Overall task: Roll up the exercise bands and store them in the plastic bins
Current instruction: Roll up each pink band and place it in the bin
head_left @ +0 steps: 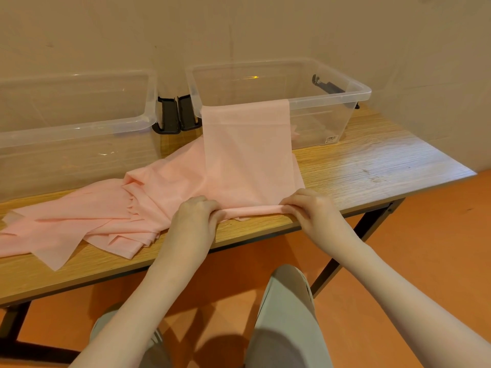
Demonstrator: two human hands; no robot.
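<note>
Fingers (212,212) of the left hand (195,216) curl over one end of a thin roll just started at the near edge of the pink band (249,155), and the right hand (309,208) pinches the other end the same way, so both hands are clamped on that first turn with the roll stretched between them. The band itself runs away from the grip across the wooden table (372,160), climbs the front wall of the right bin (332,102) and hangs over its rim, its far end apparently inside. Left of the grip lies a loose pile of more pink bands (87,216), its edges touching the one being rolled; the left bin (79,123) stands behind that heap. The main risk, as I judge it, is uneven rolling: if one hand turns faster, the roll will cone and slip sideways. The thin, slack material may also wrinkle into the roll, or drag a neighbouring band in with it. Tension from the draped end could tug the bin forward, or the end could drop out suddenly and loosen the start.
</note>
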